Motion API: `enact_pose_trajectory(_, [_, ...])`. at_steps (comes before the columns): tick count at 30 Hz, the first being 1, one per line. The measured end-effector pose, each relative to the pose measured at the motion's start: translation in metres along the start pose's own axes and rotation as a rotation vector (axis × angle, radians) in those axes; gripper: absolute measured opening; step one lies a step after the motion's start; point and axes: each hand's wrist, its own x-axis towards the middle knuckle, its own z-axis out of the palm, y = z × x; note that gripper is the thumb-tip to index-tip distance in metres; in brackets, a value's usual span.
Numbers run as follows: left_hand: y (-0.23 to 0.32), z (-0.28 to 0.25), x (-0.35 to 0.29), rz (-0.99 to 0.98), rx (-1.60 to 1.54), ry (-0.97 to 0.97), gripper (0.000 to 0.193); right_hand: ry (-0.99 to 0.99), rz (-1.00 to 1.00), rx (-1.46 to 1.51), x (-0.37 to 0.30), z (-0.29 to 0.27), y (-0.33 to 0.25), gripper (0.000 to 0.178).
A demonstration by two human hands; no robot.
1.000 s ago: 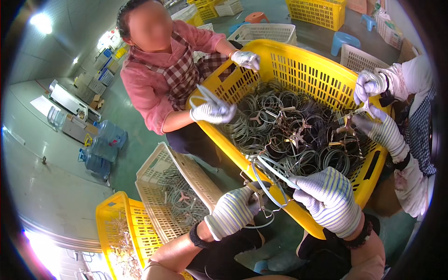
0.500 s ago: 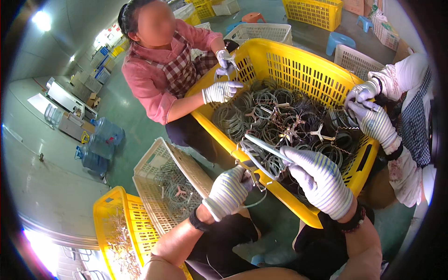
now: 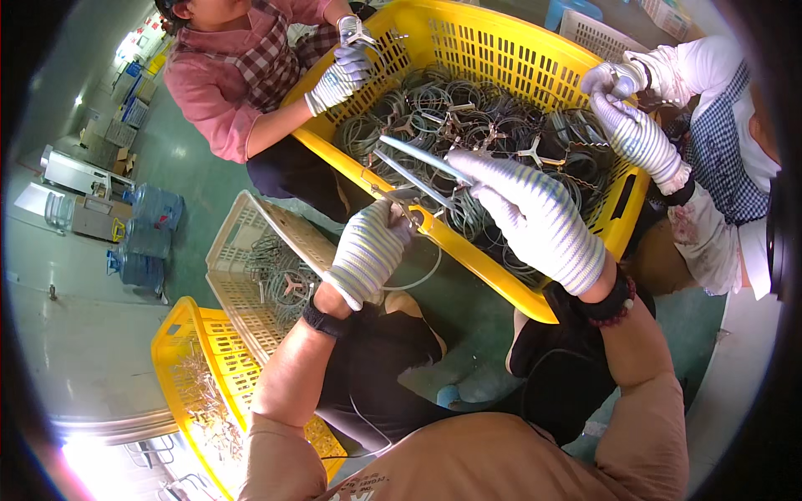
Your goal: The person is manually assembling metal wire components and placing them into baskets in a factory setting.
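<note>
Our right hand (image 3: pixel 539 209), one: its fingers stretch straighter than half a second ago, clamped on the upper of two pale blue strips (image 3: pixel 430 157) above the yellow basket (image 3: pixel 493 265), so we judge the piece as mid-handling, not set down. Our left hand (image 3: pixel 368 255), one: fingers pinched on a small metal piece (image 3: pixel 409 199) at that basket's near rim. Also listed: heaped wire coils (image 3: pixel 422 100), liable to snag; two co-workers' gloved hands (image 3: pixel 341 81), crowding the far sides; one pale basket (image 3: pixel 305 242) at our left.
</note>
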Motion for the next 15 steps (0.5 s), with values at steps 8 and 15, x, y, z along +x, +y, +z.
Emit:
enact_pose_trajectory(8, [0.005, 0.002, -0.002, -0.05, 0.015, 0.01, 0.032, 0.003, -0.024, 0.022, -0.004, 0.001, -0.003, 0.043])
enact_pose_trajectory(15, [0.017, 0.012, 0.0, -0.114, -0.013, -0.034, 0.035, -0.006, -0.048, 0.037, -0.002, 0.0, -0.009, 0.041])
